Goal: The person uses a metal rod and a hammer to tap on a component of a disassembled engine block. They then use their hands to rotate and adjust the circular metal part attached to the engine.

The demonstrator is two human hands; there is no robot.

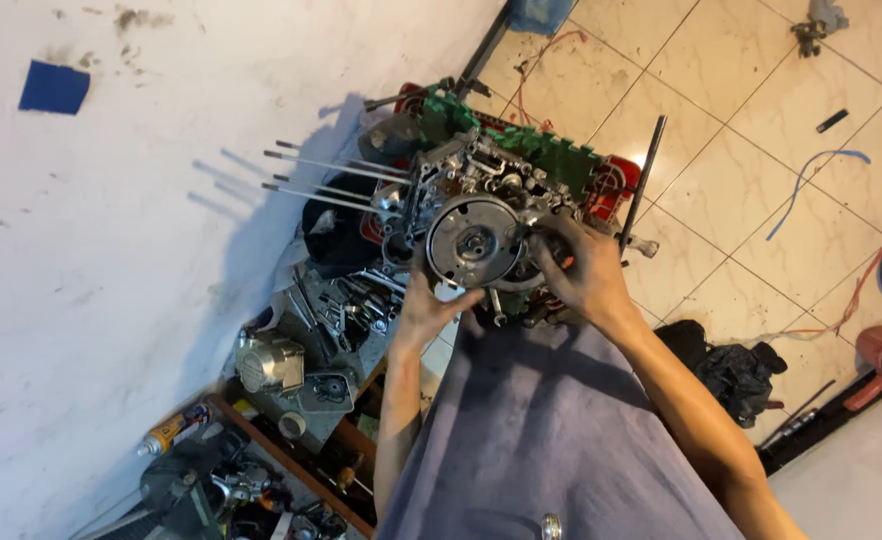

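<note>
While the head camera looks down, one engine case (466, 200) sits on a green and red crate (561, 160), just in front of the person's lap. One round metal flywheel (474, 242) faces up on the case. The left hand (424, 308) reaches up from below, its fingers curled against the flywheel's lower edge and on a small white piece there. The right hand (576, 270) lies on the case just right of the flywheel, fingers bent round something with an orange tip; whether they grip it firmly I cannot tell. Four long studs (326, 178) stick out of the case toward the white wall (111, 250). One black rod (643, 180) leans beside the crate. A tray of loose tools (346, 305) lies left of the left hand.
</note>
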